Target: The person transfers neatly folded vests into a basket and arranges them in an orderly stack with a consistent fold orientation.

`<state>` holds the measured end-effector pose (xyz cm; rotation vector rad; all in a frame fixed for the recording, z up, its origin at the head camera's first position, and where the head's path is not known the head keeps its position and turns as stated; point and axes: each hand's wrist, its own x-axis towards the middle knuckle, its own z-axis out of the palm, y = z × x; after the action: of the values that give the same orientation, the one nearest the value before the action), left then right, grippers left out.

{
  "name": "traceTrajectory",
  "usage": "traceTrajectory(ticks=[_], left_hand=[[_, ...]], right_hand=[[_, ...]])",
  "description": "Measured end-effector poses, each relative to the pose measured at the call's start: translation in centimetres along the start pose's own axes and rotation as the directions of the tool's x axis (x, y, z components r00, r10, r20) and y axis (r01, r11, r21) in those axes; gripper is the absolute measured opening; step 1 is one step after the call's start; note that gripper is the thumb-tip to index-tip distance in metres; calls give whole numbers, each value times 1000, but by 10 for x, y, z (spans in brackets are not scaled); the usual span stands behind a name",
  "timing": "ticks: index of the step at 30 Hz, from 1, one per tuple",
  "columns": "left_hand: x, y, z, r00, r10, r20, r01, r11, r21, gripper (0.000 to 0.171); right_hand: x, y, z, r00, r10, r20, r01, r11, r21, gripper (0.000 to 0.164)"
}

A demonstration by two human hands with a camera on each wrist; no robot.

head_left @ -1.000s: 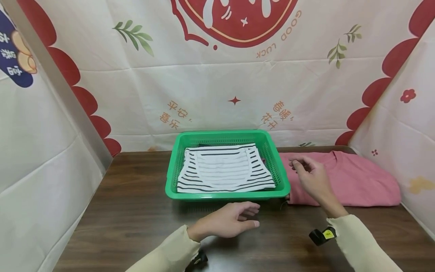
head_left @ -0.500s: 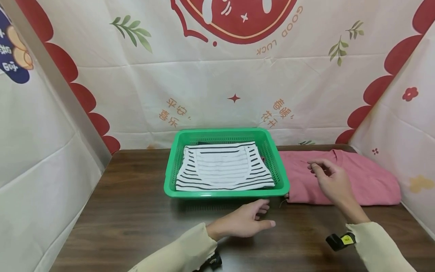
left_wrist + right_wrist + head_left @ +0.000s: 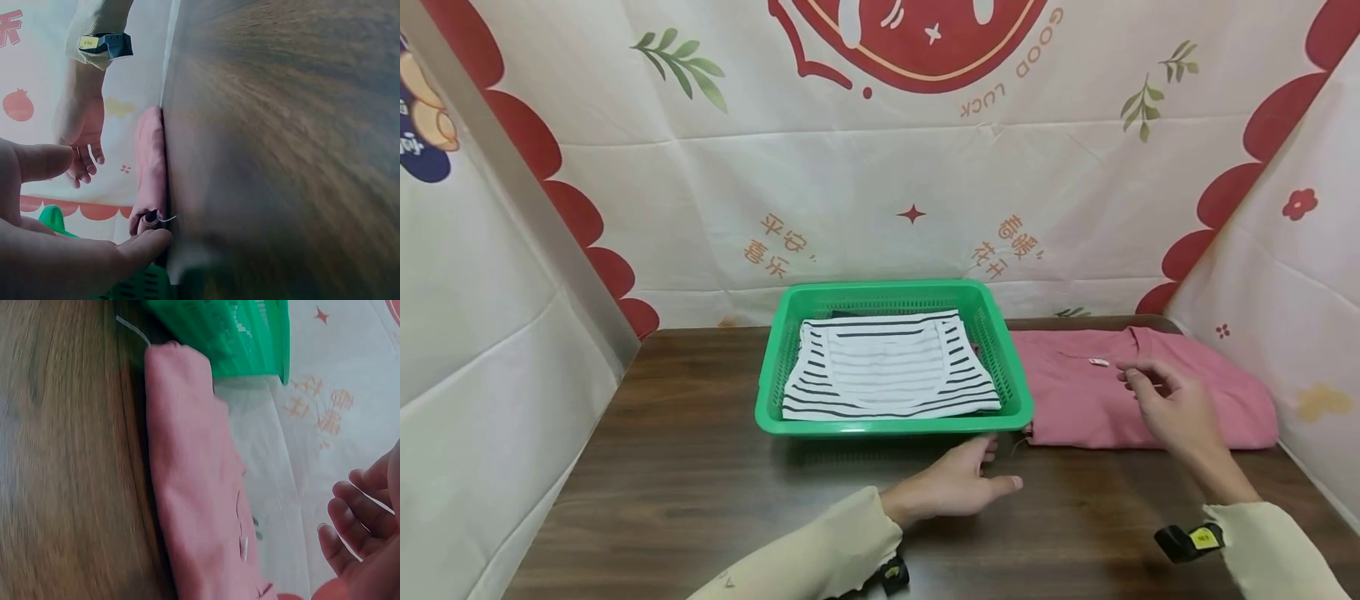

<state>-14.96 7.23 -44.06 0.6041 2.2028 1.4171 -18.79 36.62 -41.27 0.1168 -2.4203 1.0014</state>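
Note:
A green plastic basket point(image 3: 835, 427) stands at the back middle of the table and holds a folded white garment with black stripes point(image 3: 891, 367). To its right lies a folded pink garment point(image 3: 1067, 400) with a small white tag point(image 3: 1099, 362) on top. My left hand point(image 3: 957, 481) hovers over the wood in front of the basket's near right corner, fingers fairly straight and holding nothing. Above the right part of the pink cloth hangs my right hand point(image 3: 1180, 412), apart from it. Its fingers are loosely bent and grip nothing in the right wrist view.
The brown wooden table point(image 3: 685, 492) ends against a printed cloth backdrop point(image 3: 865, 183) at the back and hangings at both sides. Darker cloth point(image 3: 842, 314) shows behind the striped garment in the basket. A loose thread point(image 3: 133, 330) sticks out from the pink garment.
Both hands have moved to the right, the right one farther across the pink garment. The white tag has come into sight where the right hand was. Basket and garments stay put.

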Motion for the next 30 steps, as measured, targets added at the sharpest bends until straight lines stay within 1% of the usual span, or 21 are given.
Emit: traceTrajectory(ticks=[6,9,15,20,23,26,30], left_hand=[[9,2,10,998,-56,-14,56,998,-25,69],[14,4,15,996,-78,-37,76,996,-51,68],[24,6,24,993,-75,-92,63,991,-122,63],[30,8,28,985,-107,-133,83,980,-180,57],[33,10,32,983,-106,-152,71,973,-219,54],[35,11,35,982,-89,-166,47,969,-244,55],[39,14,38,978,-96,-184,51,971,-235,60]], right_hand=[[-4,16,-15,999,49,11,-48,995,-85,22],[-5,23,-21,998,68,11,-67,992,-108,23],[-6,35,-31,997,72,6,-70,987,-145,23],[-6,47,-37,996,86,-6,-86,982,-171,22],[-6,53,-41,995,97,-16,-99,977,-189,22],[-6,58,-45,993,113,-20,-115,971,-212,23],[-4,65,-50,989,149,-24,-150,961,-231,24]])
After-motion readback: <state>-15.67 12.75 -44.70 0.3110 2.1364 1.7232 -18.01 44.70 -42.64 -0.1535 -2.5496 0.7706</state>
